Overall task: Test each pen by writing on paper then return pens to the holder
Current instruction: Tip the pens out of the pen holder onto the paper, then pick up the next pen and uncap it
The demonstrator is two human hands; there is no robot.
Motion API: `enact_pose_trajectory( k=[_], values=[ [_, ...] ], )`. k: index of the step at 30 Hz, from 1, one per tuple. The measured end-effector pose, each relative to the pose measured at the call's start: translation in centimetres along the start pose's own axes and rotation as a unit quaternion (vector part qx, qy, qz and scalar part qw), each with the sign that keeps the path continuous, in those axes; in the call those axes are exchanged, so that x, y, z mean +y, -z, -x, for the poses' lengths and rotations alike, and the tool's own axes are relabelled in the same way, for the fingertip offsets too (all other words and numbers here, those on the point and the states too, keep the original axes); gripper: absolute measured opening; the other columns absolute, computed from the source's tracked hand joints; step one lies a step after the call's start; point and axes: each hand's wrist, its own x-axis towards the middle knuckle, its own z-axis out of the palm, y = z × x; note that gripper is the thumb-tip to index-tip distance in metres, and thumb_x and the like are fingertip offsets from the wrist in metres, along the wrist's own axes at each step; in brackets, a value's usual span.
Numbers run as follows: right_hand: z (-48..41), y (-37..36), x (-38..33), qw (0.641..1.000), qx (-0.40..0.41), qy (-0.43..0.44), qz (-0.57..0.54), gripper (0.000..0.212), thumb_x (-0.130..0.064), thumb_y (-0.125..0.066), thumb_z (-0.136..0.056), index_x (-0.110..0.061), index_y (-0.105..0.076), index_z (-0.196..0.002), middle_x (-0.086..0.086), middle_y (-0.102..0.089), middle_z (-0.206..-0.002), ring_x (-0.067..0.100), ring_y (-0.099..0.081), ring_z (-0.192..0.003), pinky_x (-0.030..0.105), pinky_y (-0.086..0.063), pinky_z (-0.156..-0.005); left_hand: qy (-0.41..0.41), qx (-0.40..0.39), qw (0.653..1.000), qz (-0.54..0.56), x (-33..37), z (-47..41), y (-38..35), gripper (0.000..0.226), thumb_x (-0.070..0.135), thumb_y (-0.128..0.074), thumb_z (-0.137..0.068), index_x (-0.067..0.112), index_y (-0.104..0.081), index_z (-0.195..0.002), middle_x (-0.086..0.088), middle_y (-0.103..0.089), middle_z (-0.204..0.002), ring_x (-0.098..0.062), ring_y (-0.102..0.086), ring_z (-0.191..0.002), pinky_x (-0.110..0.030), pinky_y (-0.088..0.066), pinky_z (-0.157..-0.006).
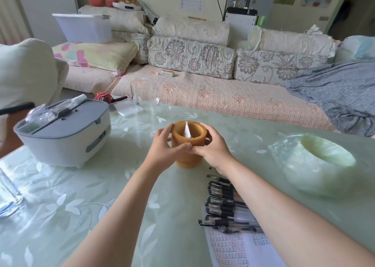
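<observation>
Round amber-brown holder [187, 161]: my left hand [162, 148] & right hand [215, 151] curl round it; black capped pens [221, 205] beneath right forearm on scribbled paper [233, 248], seemingly none returned yet.

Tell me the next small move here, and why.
Probably let go of the amber cylindrical holder and have the right hand pick the nearest of the black-capped pens lying in a row on the printed paper. The left hand too grips the holder, which shows only a white paper slip inside; the pens are all outside it.
</observation>
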Motion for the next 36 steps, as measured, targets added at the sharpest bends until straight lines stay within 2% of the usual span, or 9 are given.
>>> enact_pose_trajectory(
  k=[9, 12, 15, 18, 22, 25, 27, 32, 36],
  values=[
    [-3.3, -0.6, 1.0, 0.999, 0.019, -0.012, 0.025, 0.086, -0.037, -0.093, -0.059, -0.036, -0.046, -0.131, -0.014, -0.061, -0.120, 0.003, -0.059, -0.109, 0.030, -0.050, -0.096, 0.024, 0.002, 0.999, 0.048, -0.5, -3.2, -1.4, 0.062, 0.018, -0.075, -0.084, 0.022, -0.042, -0.136, 0.017, -0.050, -0.120, -0.004, -0.049, -0.115, -0.026, -0.043, -0.096],
    [-3.6, -0.2, 1.0, 0.998, -0.002, -0.031, 0.054, 0.104, -0.043, -0.092, -0.058, -0.032, -0.034, -0.143, -0.012, -0.056, -0.127, 0.008, -0.055, -0.117, 0.030, -0.047, -0.100, 0.024, -0.006, 1.000, 0.005, -0.6, -3.7, -1.3, 0.064, 0.022, -0.073, -0.085, 0.021, -0.041, -0.140, 0.011, -0.050, -0.128, -0.012, -0.052, -0.120, -0.028, -0.043, -0.096],
    [-2.8, 0.6, 0.6, 0.993, -0.037, -0.083, 0.081, 0.125, -0.054, -0.089, -0.056, -0.028, -0.014, -0.153, -0.006, -0.046, -0.142, 0.013, -0.047, -0.128, 0.035, -0.041, -0.108, 0.038, 0.005, 0.997, -0.073, -0.6, -2.9, -1.3, 0.089, 0.037, -0.070, -0.085, 0.016, -0.016, -0.153, -0.002, -0.030, -0.154, -0.021, -0.031, -0.142, -0.040, -0.032, -0.113],
    [-1.5, 2.1, 0.0, 0.988, -0.032, -0.104, 0.107, 0.112, -0.052, -0.082, -0.069, -0.027, -0.013, -0.154, -0.003, -0.043, -0.144, 0.016, -0.044, -0.130, 0.037, -0.038, -0.108, 0.019, 0.053, 0.986, -0.157, 0.3, -1.1, -1.1, 0.094, 0.043, -0.066, -0.087, 0.013, -0.008, -0.155, -0.008, -0.020, -0.157, -0.025, -0.019, -0.145, -0.040, -0.023, -0.115],
    [1.7, 4.8, -0.5, 0.979, -0.063, -0.092, 0.173, 0.081, -0.036, -0.078, -0.079, -0.024, -0.035, -0.148, 0.001, -0.051, -0.139, 0.017, -0.051, -0.124, 0.034, -0.041, -0.106, -0.045, 0.073, 0.979, -0.185, 2.2, 1.5, -1.3, 0.079, 0.034, -0.068, -0.086, 0.017, -0.023, -0.149, -0.007, -0.030, -0.145, -0.025, -0.027, -0.137, -0.038, -0.029, -0.107],
    [5.4, 6.5, -1.0, 0.966, -0.109, -0.083, 0.221, 0.066, -0.035, -0.077, -0.081, -0.026, -0.048, -0.139, -0.002, -0.055, -0.135, 0.014, -0.050, -0.127, 0.029, -0.037, -0.107, -0.102, 0.013, 0.973, -0.206, 3.3, 3.6, -2.4, 0.066, 0.031, -0.070, -0.082, 0.018, -0.037, -0.137, -0.006, -0.040, -0.131, -0.029, -0.041, -0.122, -0.042, -0.038, -0.103],
    [8.0, 7.5, -1.5, 0.951, -0.137, -0.075, 0.267, 0.068, -0.043, -0.080, -0.075, -0.031, -0.051, -0.136, -0.005, -0.051, -0.138, 0.012, -0.046, -0.131, 0.027, -0.035, -0.107, -0.129, -0.062, 0.960, -0.242, 3.7, 5.1, -3.4, 0.065, 0.039, -0.072, -0.079, 0.020, -0.042, -0.133, -0.003, -0.042, -0.128, -0.026, -0.045, -0.119, -0.044, -0.042, -0.100],
    [12.5, 8.9, -1.7, 0.870, -0.216, -0.084, 0.435, 0.122, -0.059, -0.081, -0.054, -0.035, -0.015, -0.153, -0.006, -0.022, -0.156, 0.017, -0.019, -0.145, 0.040, -0.027, -0.117, -0.076, -0.237, 0.906, -0.341, 4.1, 9.4, -5.3, 0.097, 0.062, -0.076, -0.064, 0.027, -0.031, -0.143, 0.003, -0.034, -0.131, -0.017, -0.030, -0.127, -0.036, -0.037, -0.106],
    [14.2, 9.5, -0.7, 0.842, -0.238, -0.082, 0.476, 0.134, -0.062, -0.078, -0.055, -0.027, 0.004, -0.155, -0.004, -0.005, -0.162, 0.018, -0.002, -0.150, 0.039, -0.015, -0.121, -0.061, -0.291, 0.849, -0.436, 3.4, 11.6, -5.6, 0.123, 0.066, -0.082, -0.050, 0.027, -0.019, -0.149, 0.003, -0.030, -0.135, -0.019, -0.026, -0.130, -0.040, -0.037, -0.107]
  ],
)
